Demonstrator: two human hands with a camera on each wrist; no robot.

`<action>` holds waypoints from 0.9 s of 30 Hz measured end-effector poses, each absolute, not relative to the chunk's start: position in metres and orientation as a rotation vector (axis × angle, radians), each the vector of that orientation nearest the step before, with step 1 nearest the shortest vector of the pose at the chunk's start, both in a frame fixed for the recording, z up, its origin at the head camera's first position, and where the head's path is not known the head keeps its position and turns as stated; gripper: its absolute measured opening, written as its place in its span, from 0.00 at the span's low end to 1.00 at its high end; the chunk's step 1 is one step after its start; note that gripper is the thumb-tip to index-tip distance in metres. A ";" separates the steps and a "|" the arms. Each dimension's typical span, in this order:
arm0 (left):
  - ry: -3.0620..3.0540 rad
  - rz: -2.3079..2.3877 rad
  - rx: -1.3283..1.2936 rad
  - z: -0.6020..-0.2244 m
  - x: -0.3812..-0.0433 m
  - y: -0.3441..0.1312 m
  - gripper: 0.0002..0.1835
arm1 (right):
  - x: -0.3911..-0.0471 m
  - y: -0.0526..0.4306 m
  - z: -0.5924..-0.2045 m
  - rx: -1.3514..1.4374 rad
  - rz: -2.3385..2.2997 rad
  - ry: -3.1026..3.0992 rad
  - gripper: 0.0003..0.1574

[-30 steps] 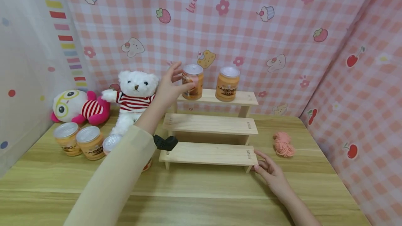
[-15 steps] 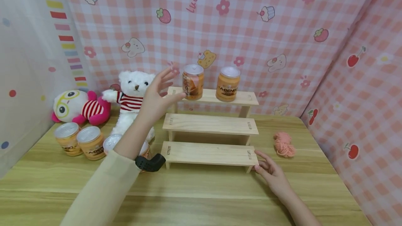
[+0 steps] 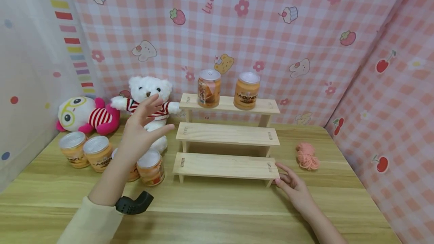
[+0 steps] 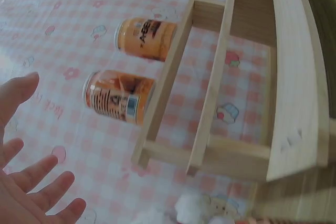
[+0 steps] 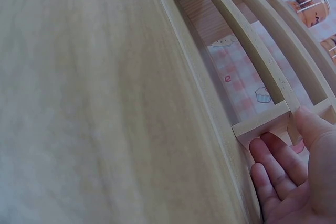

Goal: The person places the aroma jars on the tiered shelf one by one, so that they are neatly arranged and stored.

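A three-step wooden shelf (image 3: 225,165) stands on the table. On its top step, two orange cans with silvery lids sit upright and apart: the left can (image 3: 209,91) and the right can (image 3: 246,92). My left hand (image 3: 137,134) is in the air left of the shelf, fingers spread and holding nothing, in front of the white teddy bear (image 3: 149,91). Under it on the table stand several more orange cans (image 3: 151,168), one partly hidden by the forearm. With thumb and fingers, my right hand (image 3: 294,191) holds the right end of the lowest step, by its leg (image 5: 262,124).
Behind the cans at left lies a pink and white plush toy (image 3: 88,116) with yellow glasses. A ball of pink yarn (image 3: 307,156) rests right of the shelf. Pink checked cloth (image 3: 264,29) covers the back and right side.
My left hand has drawn away from the left can on the top step, moving left and down toward the cans on the table. The right hand stays on the shelf.
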State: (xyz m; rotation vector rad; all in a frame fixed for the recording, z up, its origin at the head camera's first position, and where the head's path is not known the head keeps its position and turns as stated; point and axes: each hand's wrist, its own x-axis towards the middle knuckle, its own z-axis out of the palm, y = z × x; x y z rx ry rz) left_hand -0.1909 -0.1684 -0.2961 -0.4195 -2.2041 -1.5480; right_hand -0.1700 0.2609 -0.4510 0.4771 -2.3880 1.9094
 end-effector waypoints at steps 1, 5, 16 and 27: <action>-2.204 -1.543 -0.414 -0.298 -0.189 -0.173 0.42 | -0.170 0.261 -0.451 0.475 1.911 -2.389 0.32; -2.234 -1.494 -0.363 -0.305 -0.181 -0.192 0.43 | -0.171 0.261 -0.450 0.472 1.918 -2.391 0.32; -2.292 -1.328 -0.264 -0.333 -0.168 -0.254 0.43 | -0.171 0.263 -0.452 0.494 1.927 -2.390 0.32; -2.293 -1.275 -0.185 -0.352 -0.162 -0.307 0.43 | -0.171 0.262 -0.452 0.488 1.944 -2.389 0.32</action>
